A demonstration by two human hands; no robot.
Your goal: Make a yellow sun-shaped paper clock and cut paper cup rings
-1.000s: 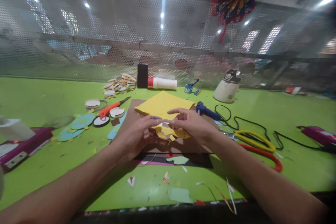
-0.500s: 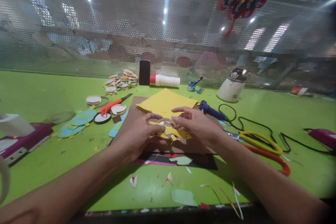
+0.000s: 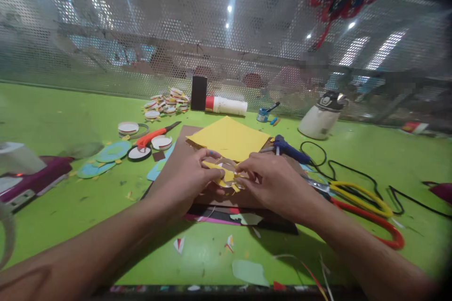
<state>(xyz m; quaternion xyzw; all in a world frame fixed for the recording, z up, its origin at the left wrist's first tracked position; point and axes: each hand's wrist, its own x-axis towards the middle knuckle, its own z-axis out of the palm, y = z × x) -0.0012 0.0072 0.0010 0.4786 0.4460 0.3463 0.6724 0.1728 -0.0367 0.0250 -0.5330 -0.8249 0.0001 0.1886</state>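
Note:
Both my hands meet over a brown card sheet (image 3: pixel 183 141) in the middle of the green table (image 3: pixel 52 113). My left hand (image 3: pixel 189 174) and my right hand (image 3: pixel 271 178) pinch a small round paper ring with yellow paper points (image 3: pixel 226 172) between their fingertips. The fingers of both hands are closed on it. A yellow paper sheet (image 3: pixel 229 137) lies on the brown card just behind the hands.
Orange utility knife (image 3: pixel 155 135), paper discs (image 3: pixel 113 151) and a pile of finished rings (image 3: pixel 165 105) lie left. A blue glue gun (image 3: pixel 289 149), its black cord and yellow and red scissors (image 3: pixel 356 197) lie right. A glue bottle (image 3: pixel 226 105), black box and white pot (image 3: pixel 323 120) stand behind. Paper scraps litter the near edge.
My right fingers, earlier stretched over the ring, have closed down onto it. The camera has turned a little left and down; both hands stay on the ring.

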